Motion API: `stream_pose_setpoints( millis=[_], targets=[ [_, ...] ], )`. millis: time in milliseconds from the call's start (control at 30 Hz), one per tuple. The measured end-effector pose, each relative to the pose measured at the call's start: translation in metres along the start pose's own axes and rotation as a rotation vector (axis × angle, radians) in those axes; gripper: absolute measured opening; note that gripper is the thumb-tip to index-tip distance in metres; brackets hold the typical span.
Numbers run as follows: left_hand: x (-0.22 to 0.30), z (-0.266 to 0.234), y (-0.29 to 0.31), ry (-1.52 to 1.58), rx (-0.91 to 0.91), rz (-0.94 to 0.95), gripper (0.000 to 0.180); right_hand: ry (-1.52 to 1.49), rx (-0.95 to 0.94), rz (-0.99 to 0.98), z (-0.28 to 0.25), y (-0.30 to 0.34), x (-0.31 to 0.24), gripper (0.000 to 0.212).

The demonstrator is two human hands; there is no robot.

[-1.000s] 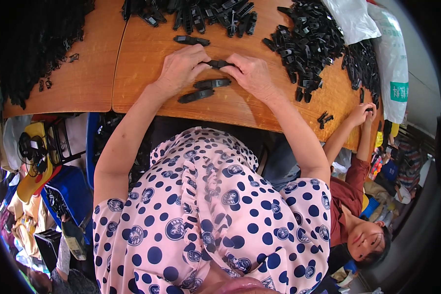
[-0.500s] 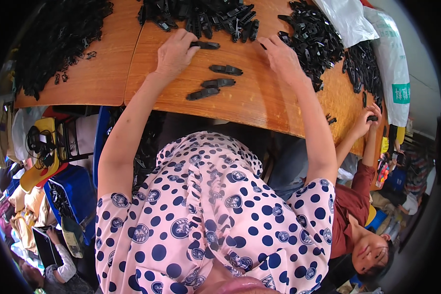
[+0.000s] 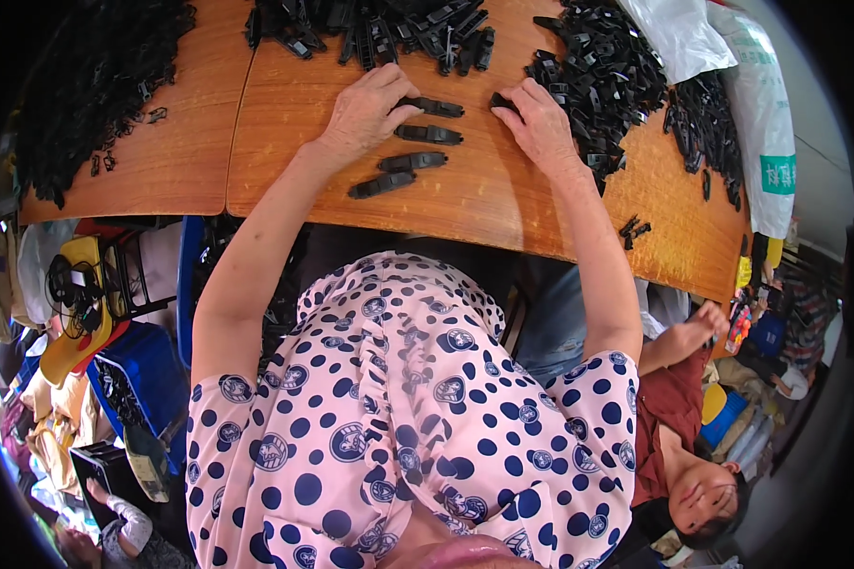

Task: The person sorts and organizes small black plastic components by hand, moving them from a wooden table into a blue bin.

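Note:
My left hand is closed at the fingertips on one end of a long, narrow black plastic part that lies on the wooden table. Just nearer to me, three similar black parts lie in a slanting row: an upper part, a middle part and a lower part. To the right, my right hand pinches a small black plastic piece between thumb and fingers; most of that piece is hidden. Bare tabletop separates the two hands.
Black parts form a heap at the far middle, another at the right and a large pile at the far left. White plastic bags line the right edge. A co-worker's hand is near the table's right edge.
My left hand has moved right, with its part now just above the row. My right hand has shifted slightly nearer, showing the black piece it pinches. The co-worker's hand has drawn back from the table.

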State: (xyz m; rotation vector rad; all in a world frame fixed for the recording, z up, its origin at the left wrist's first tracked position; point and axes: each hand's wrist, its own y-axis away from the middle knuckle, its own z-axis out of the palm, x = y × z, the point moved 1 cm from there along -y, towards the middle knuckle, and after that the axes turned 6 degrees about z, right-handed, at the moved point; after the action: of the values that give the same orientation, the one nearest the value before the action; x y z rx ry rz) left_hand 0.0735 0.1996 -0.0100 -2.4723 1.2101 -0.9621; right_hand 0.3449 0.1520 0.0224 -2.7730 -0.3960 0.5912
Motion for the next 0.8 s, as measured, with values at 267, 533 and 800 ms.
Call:
stream_pose_setpoints(
  millis=[267, 533, 800],
  targets=[
    [-0.001, 0.0, 0.0, 0.087, -0.004, -0.02, 0.021, 0.039, -0.227, -0.136, -0.002, -0.018, -0.038, 0.022],
    [0.009, -0.006, -0.002, 0.129, -0.012, -0.007, 0.02, 0.058, -0.335, -0.103, 0.005, -0.023, -0.045, 0.021],
    [0.003, -0.002, -0.006, 0.102, 0.011, 0.014, 0.018, -0.015, -0.284, -0.083, 0.012, -0.026, -0.043, 0.025]
  ],
)
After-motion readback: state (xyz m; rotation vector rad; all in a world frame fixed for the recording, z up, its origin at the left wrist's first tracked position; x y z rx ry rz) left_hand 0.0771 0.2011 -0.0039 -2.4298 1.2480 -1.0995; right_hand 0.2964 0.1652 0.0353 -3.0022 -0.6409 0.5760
